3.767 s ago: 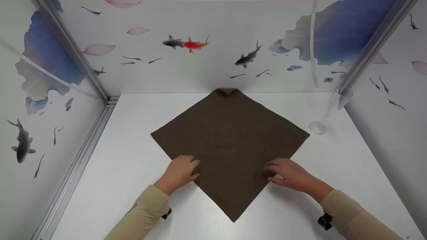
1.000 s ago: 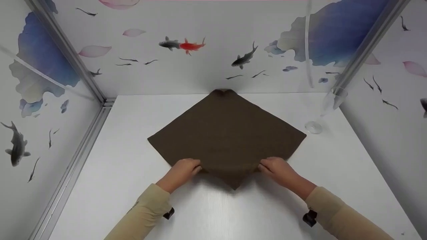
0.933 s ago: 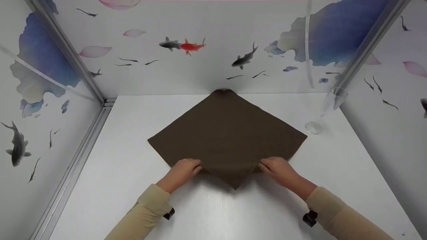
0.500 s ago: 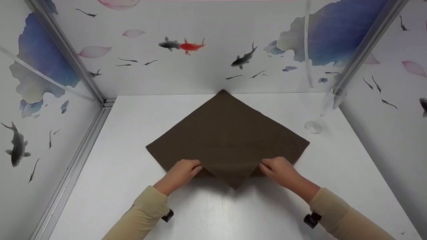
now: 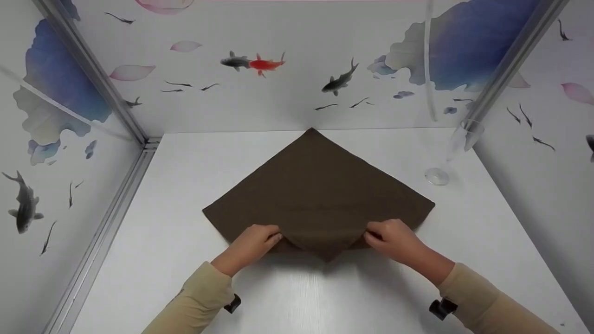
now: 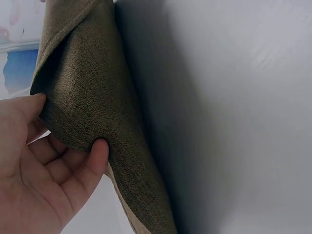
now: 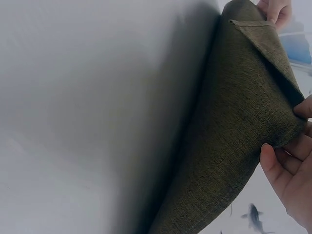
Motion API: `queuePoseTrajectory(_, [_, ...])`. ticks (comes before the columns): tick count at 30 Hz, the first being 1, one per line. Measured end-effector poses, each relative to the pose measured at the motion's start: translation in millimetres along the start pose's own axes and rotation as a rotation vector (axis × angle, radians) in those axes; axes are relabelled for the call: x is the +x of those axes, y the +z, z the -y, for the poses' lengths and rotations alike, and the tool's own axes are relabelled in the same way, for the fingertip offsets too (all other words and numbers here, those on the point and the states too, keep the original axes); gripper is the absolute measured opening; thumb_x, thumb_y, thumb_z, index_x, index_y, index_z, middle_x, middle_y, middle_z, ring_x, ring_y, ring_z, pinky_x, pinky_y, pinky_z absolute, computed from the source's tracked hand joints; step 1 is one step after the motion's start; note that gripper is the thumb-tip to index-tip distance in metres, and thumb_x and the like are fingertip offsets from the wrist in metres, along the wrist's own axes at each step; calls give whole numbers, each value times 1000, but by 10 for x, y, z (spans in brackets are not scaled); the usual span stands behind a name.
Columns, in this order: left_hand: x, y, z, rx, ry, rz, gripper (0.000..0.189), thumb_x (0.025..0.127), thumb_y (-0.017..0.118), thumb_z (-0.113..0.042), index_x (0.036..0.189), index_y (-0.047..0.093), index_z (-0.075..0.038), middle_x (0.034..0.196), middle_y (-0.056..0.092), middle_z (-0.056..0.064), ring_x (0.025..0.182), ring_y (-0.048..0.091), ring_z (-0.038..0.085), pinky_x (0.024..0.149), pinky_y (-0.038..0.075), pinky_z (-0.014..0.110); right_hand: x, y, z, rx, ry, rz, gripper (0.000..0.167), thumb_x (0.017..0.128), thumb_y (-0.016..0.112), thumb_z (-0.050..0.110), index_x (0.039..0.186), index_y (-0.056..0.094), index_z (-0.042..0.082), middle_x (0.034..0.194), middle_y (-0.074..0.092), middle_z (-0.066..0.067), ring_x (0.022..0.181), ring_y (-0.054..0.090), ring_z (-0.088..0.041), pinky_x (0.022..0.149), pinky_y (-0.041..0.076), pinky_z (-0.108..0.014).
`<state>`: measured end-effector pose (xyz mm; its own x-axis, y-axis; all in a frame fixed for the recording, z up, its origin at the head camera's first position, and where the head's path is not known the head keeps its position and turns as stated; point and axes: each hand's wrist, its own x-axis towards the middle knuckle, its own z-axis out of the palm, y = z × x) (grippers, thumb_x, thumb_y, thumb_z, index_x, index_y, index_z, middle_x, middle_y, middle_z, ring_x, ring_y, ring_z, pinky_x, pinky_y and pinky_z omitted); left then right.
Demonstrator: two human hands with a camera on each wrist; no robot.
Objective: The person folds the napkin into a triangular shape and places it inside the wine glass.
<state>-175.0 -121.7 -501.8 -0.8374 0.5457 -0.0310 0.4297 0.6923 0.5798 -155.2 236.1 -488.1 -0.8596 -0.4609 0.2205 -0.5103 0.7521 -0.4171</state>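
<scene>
Left grip [image 5: 254,240] and right grip [image 5: 395,239] pinch the brown cloth [image 5: 320,185], which spreads between and beyond them over the surface [image 5: 301,301]. Only head view shows its far corner [image 5: 312,135] and the glass [image 5: 464,139] beyond right grip; wrist views add a bulging near fold [image 7: 229,97], layers hard to judge.

The table [image 5: 162,185] is white, with a bright sheen on its near middle part. Across its centre lies a brown cloth [image 5: 320,185], one corner reaching the far edge, others pointing left and right. A clear stemmed glass [image 5: 460,141] stands upright at the far right.
</scene>
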Motion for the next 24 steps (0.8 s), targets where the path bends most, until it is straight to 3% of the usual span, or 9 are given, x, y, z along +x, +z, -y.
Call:
queuePoseTrajectory(8, [-69, -73, -84, -17, -17, -9, 23, 103, 51, -24, 80, 55, -17, 65, 44, -7, 59, 42, 8, 57, 38, 29, -25, -114, 98, 9, -50, -46, 24, 89, 68, 7, 72, 56, 19, 58, 39, 15, 52, 36, -1, 49, 38, -22])
queuePoseTrajectory(14, [-105, -100, -152, 18, -16, -22, 25, 103, 51, -25, 79, 53, -18, 64, 43, -7, 58, 42, 8, 57, 39, 29, -41, -167, 157, 10, -102, -95, 13, 84, 74, 3, 84, 67, 14, 67, 56, 11, 58, 46, -2, 52, 44, -23])
queuePoseTrajectory(18, [-105, -125, -217, 55, -21, -33, 27, 103, 48, -28, 80, 54, -18, 63, 43, -8, 57, 42, 8, 58, 39, 31, -39, -184, 185, 20, -182, -165, 19, 78, 76, -6, 89, 70, 9, 78, 66, 4, 64, 54, -5, 56, 49, -25])
queuePoseTrajectory(24, [-40, -174, -268, 52, -50, -72, 35, 104, 46, -33, 73, 49, -17, 59, 38, -7, 53, 37, 9, 56, 35, 31, 40, -212, 217, 48, -293, -265, 31, 71, 74, -16, 90, 70, 8, 85, 69, 0, 72, 63, -11, 62, 53, -26])
